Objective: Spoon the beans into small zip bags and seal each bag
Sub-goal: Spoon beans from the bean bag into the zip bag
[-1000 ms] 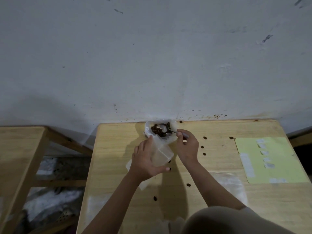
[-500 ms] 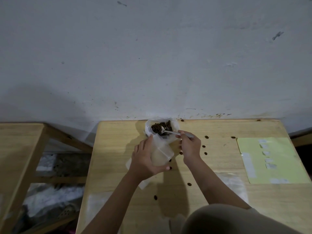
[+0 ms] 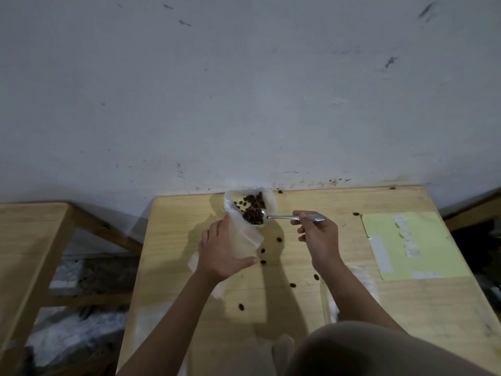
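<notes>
A clear plastic supply bag (image 3: 230,201) with dark beans (image 3: 253,200) lies open at the far edge of the wooden table (image 3: 352,308). My left hand (image 3: 219,253) holds a small zip bag (image 3: 244,240) upright, mouth open toward the supply bag. My right hand (image 3: 317,234) grips a metal spoon (image 3: 282,217) by the handle. Its bowl, heaped with beans (image 3: 252,215), hovers just above the zip bag's mouth. Empty clear bags (image 3: 329,302) lie near my right forearm.
Loose beans (image 3: 278,239) are scattered over the table around the hands. A yellow-green sheet (image 3: 414,245) with white labels lies at the right. A second wooden table (image 3: 24,240) stands to the left across a gap. A wall runs directly behind.
My right hand has drawn the spoon out of the supply bag with a load of beans and moved it back over the zip bag's mouth. The left hand stays in place.
</notes>
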Demonstrator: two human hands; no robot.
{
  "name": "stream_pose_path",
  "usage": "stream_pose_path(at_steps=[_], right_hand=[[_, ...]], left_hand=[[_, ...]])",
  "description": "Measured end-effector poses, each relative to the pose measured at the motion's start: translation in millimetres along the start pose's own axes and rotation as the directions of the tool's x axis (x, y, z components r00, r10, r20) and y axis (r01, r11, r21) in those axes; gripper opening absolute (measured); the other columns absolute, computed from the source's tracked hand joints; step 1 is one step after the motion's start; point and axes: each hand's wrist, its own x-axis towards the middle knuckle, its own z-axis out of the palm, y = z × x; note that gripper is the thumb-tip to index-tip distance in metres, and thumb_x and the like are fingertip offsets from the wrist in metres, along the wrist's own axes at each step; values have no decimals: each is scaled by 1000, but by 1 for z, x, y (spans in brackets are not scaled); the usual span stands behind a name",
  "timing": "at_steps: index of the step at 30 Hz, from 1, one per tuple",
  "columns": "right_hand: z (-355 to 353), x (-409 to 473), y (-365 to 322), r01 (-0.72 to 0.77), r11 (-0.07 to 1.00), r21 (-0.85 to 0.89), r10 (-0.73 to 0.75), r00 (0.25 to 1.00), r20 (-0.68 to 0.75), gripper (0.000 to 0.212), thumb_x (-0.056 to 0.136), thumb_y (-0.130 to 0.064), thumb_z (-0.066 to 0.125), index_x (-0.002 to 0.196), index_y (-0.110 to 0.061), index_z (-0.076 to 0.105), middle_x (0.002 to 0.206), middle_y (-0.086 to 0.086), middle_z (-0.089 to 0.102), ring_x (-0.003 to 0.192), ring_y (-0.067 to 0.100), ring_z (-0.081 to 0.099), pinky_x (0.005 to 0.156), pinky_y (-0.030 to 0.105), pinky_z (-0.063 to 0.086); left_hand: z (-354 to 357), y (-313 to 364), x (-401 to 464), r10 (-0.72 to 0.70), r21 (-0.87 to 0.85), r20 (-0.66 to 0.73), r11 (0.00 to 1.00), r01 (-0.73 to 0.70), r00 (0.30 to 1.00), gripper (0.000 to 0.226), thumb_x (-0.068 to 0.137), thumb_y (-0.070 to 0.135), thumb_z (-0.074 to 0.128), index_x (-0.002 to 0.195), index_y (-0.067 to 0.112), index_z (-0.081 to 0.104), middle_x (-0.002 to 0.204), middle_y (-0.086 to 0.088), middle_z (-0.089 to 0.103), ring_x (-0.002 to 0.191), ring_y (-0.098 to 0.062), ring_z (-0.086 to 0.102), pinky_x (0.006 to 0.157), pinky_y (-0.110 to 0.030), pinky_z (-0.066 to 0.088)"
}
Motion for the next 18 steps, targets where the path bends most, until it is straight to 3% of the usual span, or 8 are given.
stream_pose_path(at_steps=[7,14,18], right_hand=[[0,-14,4,244,958,-154,-214,959,186,21,92,-9,57,85,-24,70,75,-2,69,66,-3,59,54,13,43],[4,4,3,254,961,-109,-248,966,71,17,93,-11,55,91,-20,69,79,-3,68,71,-4,58,59,9,44],[18,21,10,222,962,-159,-219,975,35,16,94,-12,54,95,-16,69,84,-2,69,81,11,60,67,18,44]], left_hand=[[2,10,-3,18,-2,-30,1000,-18,999,126,56,64,77,151,25,4,148,1,23,134,-24,21,109,-40,25],[5,2,-5,-17,-10,2,1000,17,1000,128,52,67,76,150,28,5,148,2,23,134,-23,20,109,-42,24],[4,-6,-4,-9,-20,9,1000,9,1000,131,46,78,66,150,28,6,147,2,25,132,-24,23,107,-44,27]])
